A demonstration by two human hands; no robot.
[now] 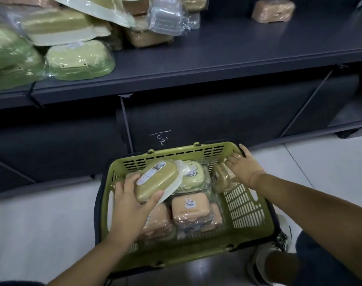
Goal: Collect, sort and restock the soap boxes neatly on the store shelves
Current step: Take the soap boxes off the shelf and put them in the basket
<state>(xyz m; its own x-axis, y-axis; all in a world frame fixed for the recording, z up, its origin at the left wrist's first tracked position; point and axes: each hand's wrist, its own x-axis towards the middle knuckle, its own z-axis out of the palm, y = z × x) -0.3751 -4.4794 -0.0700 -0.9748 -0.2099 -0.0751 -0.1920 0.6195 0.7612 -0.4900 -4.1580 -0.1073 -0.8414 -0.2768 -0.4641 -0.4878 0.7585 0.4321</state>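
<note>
A green plastic basket (246, 205) sits on the floor below the shelf, holding several wrapped soap boxes. My left hand (132, 205) grips an olive soap box (155, 183) with a white label, lifted over the basket's left side. My right hand (243, 167) reaches into the far right corner, fingers spread, touching a tan soap box (221, 179) that stands on edge. A pale green box (193, 175) and a peach box with a rabbit sticker (189, 206) lie in the basket. On the dark shelf (227, 50) stand green boxes (79, 59) and one lone tan box (273, 10).
The shelf's left end is piled with wrapped green, cream and tan boxes (58, 27) and a grey one (168, 17). A dark base panel (196, 116) closes the space under the shelf. White floor tiles (320, 162) lie to the right. My shoe (266, 263) is beside the basket.
</note>
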